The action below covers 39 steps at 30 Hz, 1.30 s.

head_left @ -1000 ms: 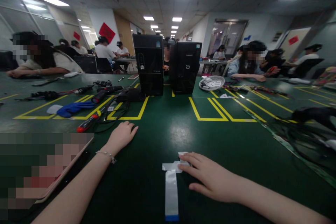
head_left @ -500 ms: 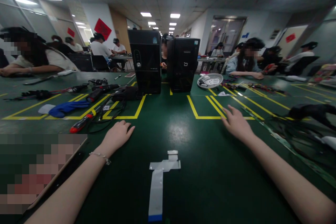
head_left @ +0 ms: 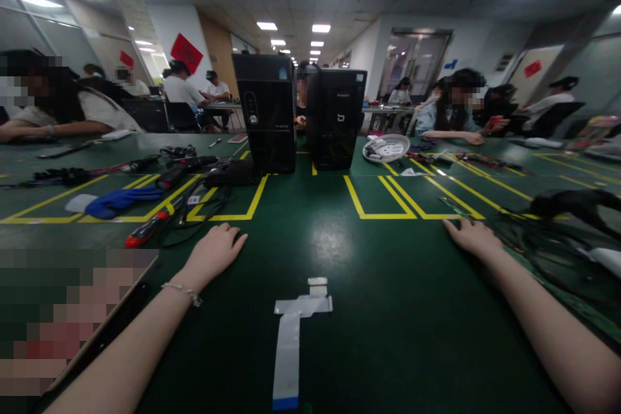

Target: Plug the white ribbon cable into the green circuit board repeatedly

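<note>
My left hand [head_left: 218, 249] rests on the green table [head_left: 378, 349], thumb apart and fingers loosely bent, holding nothing. A bracelet circles its wrist. To its left lies a red-and-black screwdriver [head_left: 148, 228]. My right hand [head_left: 471, 237] lies over a long, narrow green circuit board strip [head_left: 579, 314], fingers stretched out and slightly apart. It covers the strip's middle; whether the fingertips press on it is hard to see. Between my forearms lies a white flat ribbon cable [head_left: 287, 352] with a blue end and a folded upper part.
Two black computer towers [head_left: 266, 113] stand ahead, beside a white basket [head_left: 387, 149]. A blue glove [head_left: 121, 202] and tools lie left; black cables [head_left: 548, 233] lie right. A pixelated flat panel [head_left: 97, 310] sits near left. Several people sit around.
My right hand has moved right and come down over the circuit board strip. My left hand and the ribbon cable stay in place; the view has shifted slightly.
</note>
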### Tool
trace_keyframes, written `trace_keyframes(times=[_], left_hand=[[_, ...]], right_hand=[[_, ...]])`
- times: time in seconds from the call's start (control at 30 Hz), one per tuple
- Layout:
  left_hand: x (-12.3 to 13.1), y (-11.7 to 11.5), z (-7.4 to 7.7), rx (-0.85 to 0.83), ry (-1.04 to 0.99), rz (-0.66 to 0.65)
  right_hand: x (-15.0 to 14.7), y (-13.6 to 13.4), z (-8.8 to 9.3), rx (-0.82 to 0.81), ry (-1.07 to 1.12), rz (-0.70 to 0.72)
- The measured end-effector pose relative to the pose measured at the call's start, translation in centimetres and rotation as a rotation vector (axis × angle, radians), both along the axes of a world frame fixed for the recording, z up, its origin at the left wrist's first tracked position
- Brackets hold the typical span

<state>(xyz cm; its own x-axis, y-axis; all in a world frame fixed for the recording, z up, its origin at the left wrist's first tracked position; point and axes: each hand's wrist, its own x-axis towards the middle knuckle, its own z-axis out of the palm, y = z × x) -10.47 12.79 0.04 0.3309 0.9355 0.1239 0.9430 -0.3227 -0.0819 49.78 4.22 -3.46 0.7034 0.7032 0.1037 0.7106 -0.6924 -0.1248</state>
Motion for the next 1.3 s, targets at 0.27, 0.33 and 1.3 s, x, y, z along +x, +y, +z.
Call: trace_keyframes(times=[0.27,0.33,1.3], left_hand=[[-0.1,0.0,0.1,-0.014,-0.011,0.01],[-0.1,0.0,0.0,-0.015,-0.013,0.011],[0.2,-0.1,0.3,-0.032,-0.027,0.04]], right_hand=[[-4.0,0.5,0.8,-0.045,-0.019,0.149],[-5.8,0.5,0.9,-0.052,-0.033,0.211],[-28.2,-3.4,2.6,-0.009,0.109,1.257]])
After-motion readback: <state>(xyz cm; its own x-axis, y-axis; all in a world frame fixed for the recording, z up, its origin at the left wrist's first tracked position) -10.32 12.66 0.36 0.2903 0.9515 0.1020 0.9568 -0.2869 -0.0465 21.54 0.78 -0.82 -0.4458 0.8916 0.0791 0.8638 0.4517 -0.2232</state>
